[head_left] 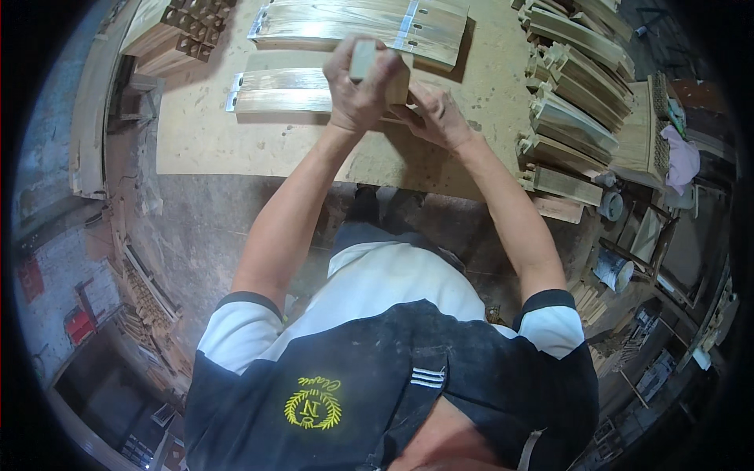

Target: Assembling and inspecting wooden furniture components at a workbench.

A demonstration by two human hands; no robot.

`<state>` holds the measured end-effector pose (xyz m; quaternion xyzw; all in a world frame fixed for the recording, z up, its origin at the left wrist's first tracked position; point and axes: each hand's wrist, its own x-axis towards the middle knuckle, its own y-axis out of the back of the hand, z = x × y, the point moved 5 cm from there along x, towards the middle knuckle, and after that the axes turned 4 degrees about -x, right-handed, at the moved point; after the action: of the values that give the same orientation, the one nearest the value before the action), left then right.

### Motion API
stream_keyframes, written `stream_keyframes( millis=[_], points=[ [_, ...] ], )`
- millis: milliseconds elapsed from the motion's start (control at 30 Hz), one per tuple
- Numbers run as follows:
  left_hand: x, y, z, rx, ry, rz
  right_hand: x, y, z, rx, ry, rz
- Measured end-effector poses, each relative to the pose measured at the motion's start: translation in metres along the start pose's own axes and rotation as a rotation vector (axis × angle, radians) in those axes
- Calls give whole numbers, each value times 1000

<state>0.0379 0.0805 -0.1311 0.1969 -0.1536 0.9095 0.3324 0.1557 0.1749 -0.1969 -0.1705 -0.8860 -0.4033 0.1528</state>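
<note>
Over the far part of the work table, my left hand (357,90) is wrapped round a pale wooden piece (399,81), its end tilted up toward me. My right hand (440,116) is closed at the piece's lower right side, its fingertips partly hidden there. Behind and below the hands lies a row of wooden slats (279,90) with a light strip at its left end. Farther back rests a wider set of joined slats (345,23) with dark oval slots and a light band across it.
Stacked wooden blocks with holes (184,35) sit at the far left of the table (212,149). Many curved wooden parts (577,118) are piled along its right edge. A bucket (613,268) and a pink cloth (682,159) are farther right.
</note>
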Motion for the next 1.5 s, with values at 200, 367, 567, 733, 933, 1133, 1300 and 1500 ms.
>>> stream_keyframes(
  millis=[200, 367, 567, 733, 933, 1133, 1300, 1500],
  points=[
    [0, -7, 5, 153, 3, -67, -3, -2, 3, -96, 87, 31],
    [6, -7, 11, -57, 237, -193, -16, -3, -8, -193, -156, 114],
    [28, 125, -21, 222, 4, -83, -137, -10, -27, 150, -843, 596],
    [112, 369, -93, 500, 271, 638, -219, -61, -70, 144, -1145, 604],
    [164, 478, -149, 804, 317, 824, -146, -111, -91, 307, -1036, 575],
    [173, 483, -138, 228, 277, 722, -97, -134, -115, 257, -1013, 469],
    [175, 440, -106, 662, 461, 745, -90, -144, -99, 170, -995, 331],
    [169, 479, -121, 239, 377, 712, -30, -126, -113, 197, -874, 308]
  ],
)
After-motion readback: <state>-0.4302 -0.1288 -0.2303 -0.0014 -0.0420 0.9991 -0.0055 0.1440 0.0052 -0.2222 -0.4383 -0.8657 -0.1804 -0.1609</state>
